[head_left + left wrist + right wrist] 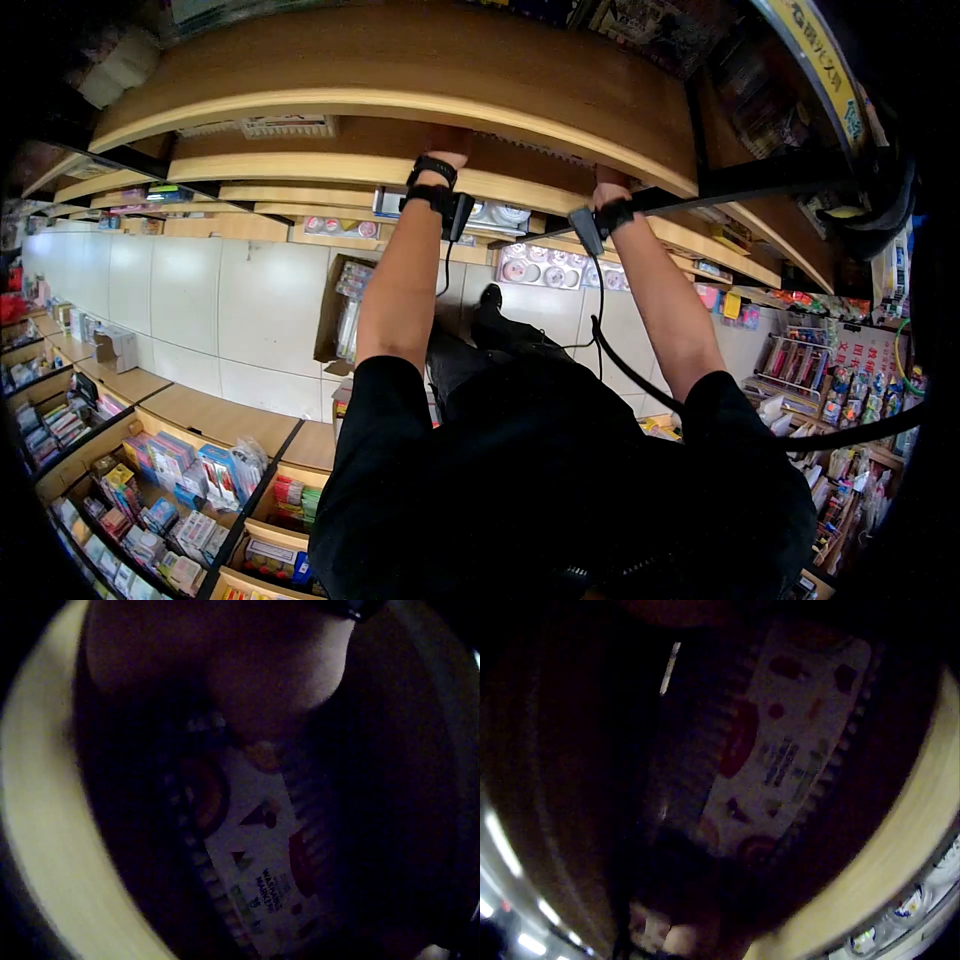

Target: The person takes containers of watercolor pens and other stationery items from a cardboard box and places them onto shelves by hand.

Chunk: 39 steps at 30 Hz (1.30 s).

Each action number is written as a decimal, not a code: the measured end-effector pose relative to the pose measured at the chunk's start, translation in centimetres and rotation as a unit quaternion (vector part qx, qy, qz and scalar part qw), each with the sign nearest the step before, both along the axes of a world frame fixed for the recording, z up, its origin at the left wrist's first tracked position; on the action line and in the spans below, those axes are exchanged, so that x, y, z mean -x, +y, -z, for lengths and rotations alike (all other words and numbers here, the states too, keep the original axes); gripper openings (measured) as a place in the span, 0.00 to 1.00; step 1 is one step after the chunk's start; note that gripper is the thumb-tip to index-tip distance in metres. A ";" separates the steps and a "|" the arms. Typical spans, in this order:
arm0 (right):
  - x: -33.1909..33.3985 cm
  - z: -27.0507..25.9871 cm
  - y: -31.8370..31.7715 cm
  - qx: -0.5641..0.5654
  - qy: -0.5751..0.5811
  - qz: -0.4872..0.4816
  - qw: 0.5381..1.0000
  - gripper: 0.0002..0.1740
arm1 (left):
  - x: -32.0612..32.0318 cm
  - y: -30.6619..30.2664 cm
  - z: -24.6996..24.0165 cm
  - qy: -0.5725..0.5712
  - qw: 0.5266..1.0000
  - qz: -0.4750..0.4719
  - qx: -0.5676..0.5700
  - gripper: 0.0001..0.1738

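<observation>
Both of my hands reach into a dark shelf level, under the board above. My left hand (450, 148) goes in up to the wrist; in the left wrist view it lies at one end of a flat pack of washable markers (262, 825). This pack has a white printed label and ridged rows of markers along its sides. My right hand (611, 184) is at the pack's other end, mostly hidden by the board. The right wrist view shows the same marker pack's label (780, 750) in deep shadow. How the fingers lie on it, I cannot tell.
The upper shelf board (400, 70) overhangs both wrists. Another ridged pack (290, 125) lies further left on the shelf. Below are clear round-lidded packs (540, 268) and an open carton (340, 310) on the tiled floor. Stocked shelving (180, 480) stands behind me.
</observation>
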State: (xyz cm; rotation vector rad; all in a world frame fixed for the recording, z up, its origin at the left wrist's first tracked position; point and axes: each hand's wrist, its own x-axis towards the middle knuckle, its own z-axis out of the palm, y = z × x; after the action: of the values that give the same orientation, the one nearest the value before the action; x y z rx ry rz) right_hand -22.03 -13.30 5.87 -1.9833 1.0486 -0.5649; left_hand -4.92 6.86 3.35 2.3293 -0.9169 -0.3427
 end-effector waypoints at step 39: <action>24.4 -0.3 8.5 -0.454 0.039 -0.073 0.887 0.16 | 15.0 -3.9 -0.5 0.605 0.660 -0.097 0.435 0.39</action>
State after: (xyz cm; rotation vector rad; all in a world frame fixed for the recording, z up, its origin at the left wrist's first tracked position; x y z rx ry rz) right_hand -46.48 -4.77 6.19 -1.2238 0.9485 0.1113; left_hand -19.88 2.95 3.84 0.8655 -0.0350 -0.9361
